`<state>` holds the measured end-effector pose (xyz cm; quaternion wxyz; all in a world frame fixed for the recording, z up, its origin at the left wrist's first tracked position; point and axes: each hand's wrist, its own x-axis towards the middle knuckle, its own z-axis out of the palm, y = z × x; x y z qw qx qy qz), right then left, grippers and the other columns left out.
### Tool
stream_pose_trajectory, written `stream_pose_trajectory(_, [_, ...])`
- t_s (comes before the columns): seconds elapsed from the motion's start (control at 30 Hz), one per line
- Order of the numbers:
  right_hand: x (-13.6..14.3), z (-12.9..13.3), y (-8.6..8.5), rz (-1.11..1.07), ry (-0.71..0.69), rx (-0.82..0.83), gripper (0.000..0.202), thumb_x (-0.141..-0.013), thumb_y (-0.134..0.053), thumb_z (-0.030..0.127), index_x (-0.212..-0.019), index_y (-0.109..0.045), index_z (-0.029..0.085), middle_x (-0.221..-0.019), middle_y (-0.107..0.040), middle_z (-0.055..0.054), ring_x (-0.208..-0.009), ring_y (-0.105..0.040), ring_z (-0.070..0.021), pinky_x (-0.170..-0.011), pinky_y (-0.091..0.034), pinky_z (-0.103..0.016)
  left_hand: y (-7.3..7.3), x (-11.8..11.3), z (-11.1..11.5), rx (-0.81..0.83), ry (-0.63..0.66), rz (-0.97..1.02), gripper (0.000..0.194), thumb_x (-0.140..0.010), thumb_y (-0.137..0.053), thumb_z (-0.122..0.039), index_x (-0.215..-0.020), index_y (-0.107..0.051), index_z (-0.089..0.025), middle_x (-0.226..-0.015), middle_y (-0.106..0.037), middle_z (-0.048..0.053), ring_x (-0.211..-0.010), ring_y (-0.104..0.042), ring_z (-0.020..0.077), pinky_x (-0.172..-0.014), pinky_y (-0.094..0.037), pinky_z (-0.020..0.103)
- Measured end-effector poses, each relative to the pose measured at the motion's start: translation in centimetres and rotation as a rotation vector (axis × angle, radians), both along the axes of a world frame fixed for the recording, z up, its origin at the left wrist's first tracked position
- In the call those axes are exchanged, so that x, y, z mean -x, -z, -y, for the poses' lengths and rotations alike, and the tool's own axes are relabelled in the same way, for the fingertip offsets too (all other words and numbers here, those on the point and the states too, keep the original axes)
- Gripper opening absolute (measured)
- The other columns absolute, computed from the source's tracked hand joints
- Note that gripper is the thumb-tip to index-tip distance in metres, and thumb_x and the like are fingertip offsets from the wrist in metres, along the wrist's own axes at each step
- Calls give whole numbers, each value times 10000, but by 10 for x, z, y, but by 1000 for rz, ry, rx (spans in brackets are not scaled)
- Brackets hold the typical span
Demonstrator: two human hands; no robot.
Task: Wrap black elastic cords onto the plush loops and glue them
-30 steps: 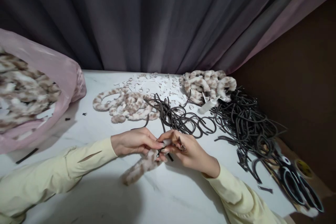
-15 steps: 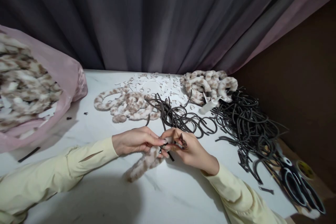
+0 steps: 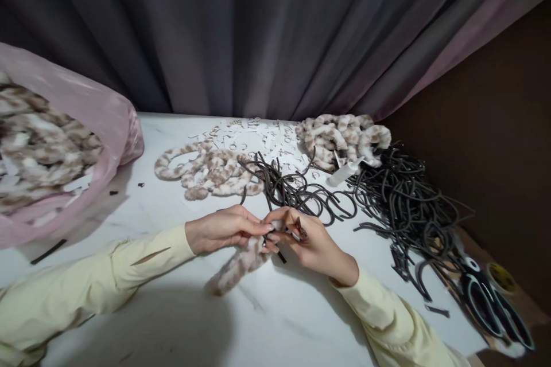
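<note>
My left hand (image 3: 228,229) and my right hand (image 3: 307,241) meet above the table's middle, fingertips pinched close together. Between them is a brown-and-white furry tube (image 3: 241,269), its loose end hanging down toward me. My left fingers grip its upper end, where a small dark piece shows. My right thumb and forefinger close on the same spot; a small brown item (image 3: 301,229) sticks up between the right fingers, its kind unclear. A short black cord end (image 3: 281,256) pokes out below the hands. What lies right under the fingertips is hidden.
Black cords (image 3: 301,192) lie beyond my hands, with a bigger heap (image 3: 400,200) to the right. Furry tubes (image 3: 224,172) rest behind, more (image 3: 344,135) at back right near a white bottle (image 3: 343,173). A pink bag (image 3: 123,126) of tubes stands left; scissors (image 3: 482,304) lie right.
Both hands stay almost in place, still pinching together. The furry tube's hanging end has shifted very slightly.
</note>
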<state>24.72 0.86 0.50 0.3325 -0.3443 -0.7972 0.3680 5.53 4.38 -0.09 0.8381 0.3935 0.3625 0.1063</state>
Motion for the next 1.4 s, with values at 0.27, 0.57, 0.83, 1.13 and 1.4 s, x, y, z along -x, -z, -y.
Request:
stream_pose_trajectory(0.27, [-17,1,-20,353,321,13,286,-901,-437,391,-714,-303,221,-535,-381,63,-457,-343,-102,-460,-272,-227,15,4,-4,-87,-185,31,311,-707,-711,-366,-864,-733,-98,-901,-714,113,-792,-625,147,-715,-457,188])
stream_pose_trajectory(0.57, [-13,-1,-15,445,200,111,328,-938,-337,454,-806,-485,193,-557,-457,35,-494,-414,-112,-497,-298,-228,19,0,-2,36,-377,208,205,-724,-709,-240,-809,-712,-54,-806,-703,121,-724,-638,147,-754,-498,214])
stream_pose_trajectory(0.83, [-11,-2,-9,332,245,-54,260,-873,-521,385,-802,-599,148,-586,-482,9,-513,-424,-99,-483,-313,-215,21,1,-4,59,-378,270,186,-785,-642,-225,-840,-697,-56,-776,-695,115,-698,-637,144,-728,-507,226])
stream_pose_trajectory(1.13, [-7,1,-4,299,273,-118,334,-888,-499,386,-705,-628,138,-526,-471,9,-475,-400,-88,-473,-301,-219,17,0,-4,60,-390,245,204,-749,-682,-253,-798,-688,-54,-747,-690,96,-685,-627,141,-729,-493,236])
stream_pose_trajectory(1.4, [-3,2,-1,290,285,-135,360,-891,-490,399,-692,-637,138,-512,-483,2,-464,-415,-90,-463,-307,-219,18,0,-3,55,-403,265,136,-786,-634,-190,-795,-682,-63,-758,-691,96,-686,-628,145,-736,-489,249])
